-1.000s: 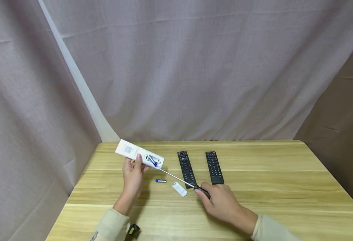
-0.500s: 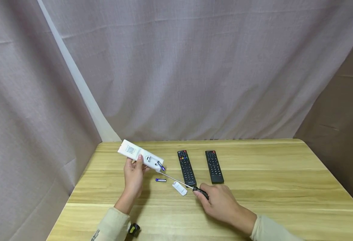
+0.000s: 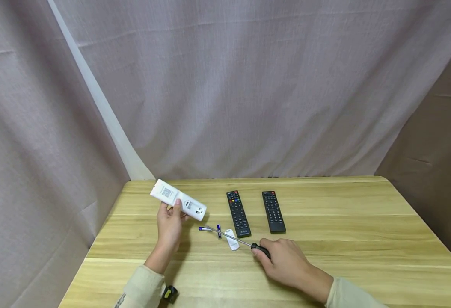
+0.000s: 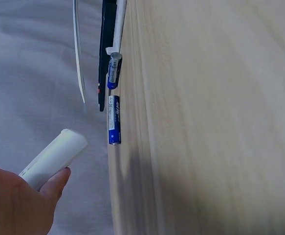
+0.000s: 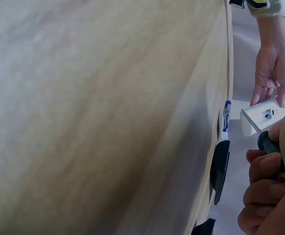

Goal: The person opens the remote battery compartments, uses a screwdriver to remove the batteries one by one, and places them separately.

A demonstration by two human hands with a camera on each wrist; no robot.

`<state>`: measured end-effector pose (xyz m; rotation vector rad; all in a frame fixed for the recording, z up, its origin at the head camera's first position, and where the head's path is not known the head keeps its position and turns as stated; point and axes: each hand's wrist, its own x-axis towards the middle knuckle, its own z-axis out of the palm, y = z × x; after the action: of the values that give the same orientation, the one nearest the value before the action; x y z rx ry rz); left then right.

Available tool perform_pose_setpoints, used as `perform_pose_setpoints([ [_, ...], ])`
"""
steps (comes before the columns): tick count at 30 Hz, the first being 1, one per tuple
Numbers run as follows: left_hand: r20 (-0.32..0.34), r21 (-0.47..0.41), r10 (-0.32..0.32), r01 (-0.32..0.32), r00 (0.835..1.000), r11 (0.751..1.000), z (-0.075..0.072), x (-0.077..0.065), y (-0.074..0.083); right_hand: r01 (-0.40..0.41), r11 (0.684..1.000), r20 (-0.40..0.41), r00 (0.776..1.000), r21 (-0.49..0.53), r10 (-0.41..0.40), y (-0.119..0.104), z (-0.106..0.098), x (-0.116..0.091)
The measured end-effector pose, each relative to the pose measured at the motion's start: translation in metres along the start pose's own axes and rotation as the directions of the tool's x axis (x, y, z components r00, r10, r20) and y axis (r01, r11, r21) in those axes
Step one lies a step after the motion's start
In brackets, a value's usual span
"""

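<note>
My left hand (image 3: 170, 224) holds a white remote control (image 3: 178, 199) above the table, its back turned up and its battery compartment bare. A screwdriver (image 3: 231, 237) with a black handle is gripped in my right hand (image 3: 287, 262); its shaft points left, the tip just below the remote's near end and apart from it. Two blue-and-silver batteries lie below the tip: a left battery (image 3: 205, 229) and a right battery (image 3: 219, 231). Beside them rests the white battery cover (image 3: 232, 239), partly crossed by the shaft. The left wrist view shows both batteries (image 4: 114, 120) on the wood.
Two black remotes lie behind my right hand: one with coloured buttons (image 3: 238, 214) and a plainer black remote (image 3: 273, 211). The wooden table (image 3: 364, 235) reaches back to a grey curtain (image 3: 248, 85). A black wrist strap piece (image 3: 170, 294) sits by the left cuff.
The second battery has come out of the white remote and dropped to the table beside the first. The battery cover has shifted slightly right. The screwdriver tip has moved down, away from the compartment.
</note>
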<state>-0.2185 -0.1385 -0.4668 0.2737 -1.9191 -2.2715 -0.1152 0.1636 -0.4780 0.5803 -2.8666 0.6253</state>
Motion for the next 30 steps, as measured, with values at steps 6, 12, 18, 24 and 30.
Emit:
perform_pose_setpoints([
  [6, 0.006, -0.008, 0.000, 0.000, 1.000, 1.000, -0.001, -0.003, 0.002, -0.009, 1.000, 0.018, 1.000, 0.007, 0.009, 0.000, 0.000, -0.001],
  [12, 0.006, -0.027, -0.001, 0.002, 1.000, 1.000, -0.004, -0.002, 0.002, 0.001, 1.000, -0.004, 1.000, 0.017, -0.001, -0.001, -0.003, -0.002],
  [18, 0.019, -0.098, -0.063, 0.065, 0.998, 0.993, -0.007, -0.006, 0.003, -0.022, 0.998, -0.062, 0.998, 0.056, 0.025, -0.001, -0.006, -0.002],
  [24, 0.026, -0.101, -0.067, 0.069, 0.997, 0.992, -0.007, -0.007, 0.006, -0.073, 0.996, -0.112, 0.991, 0.048, 0.078, 0.001, -0.013, 0.002],
  [30, 0.015, -0.072, -0.052, 0.053, 0.999, 0.996, -0.008, -0.006, 0.007, -0.075, 0.997, -0.141, 0.987, 0.019, 0.077, 0.002, -0.015, 0.002],
])
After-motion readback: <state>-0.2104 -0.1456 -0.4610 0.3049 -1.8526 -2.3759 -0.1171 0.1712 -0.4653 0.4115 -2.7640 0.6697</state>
